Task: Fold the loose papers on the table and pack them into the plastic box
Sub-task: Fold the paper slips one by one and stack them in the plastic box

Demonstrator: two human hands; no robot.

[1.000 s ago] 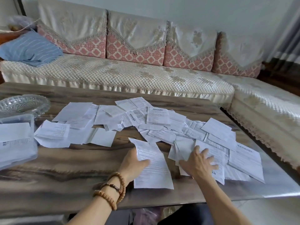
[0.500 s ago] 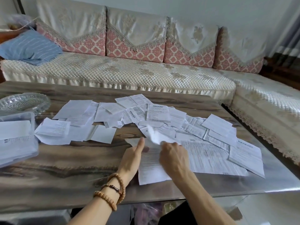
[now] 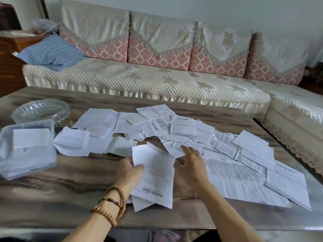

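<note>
Loose white printed papers lie scattered across the middle and right of the wooden table. One printed sheet is lifted just in front of me. My left hand, with bead bracelets on the wrist, pinches that sheet's left edge with thumb over it. My right hand hovers at the sheet's right edge with fingers spread and holds nothing. A clear plastic box stands at the table's left with folded papers inside.
A cut-glass bowl sits behind the box at the far left. A cream and pink sofa runs behind and to the right of the table, with a blue striped cloth on its left end.
The sheet that my right hand was lifting over now lies turned, printed side up, in my left hand. My right hand has let go and moved to the right of it.
</note>
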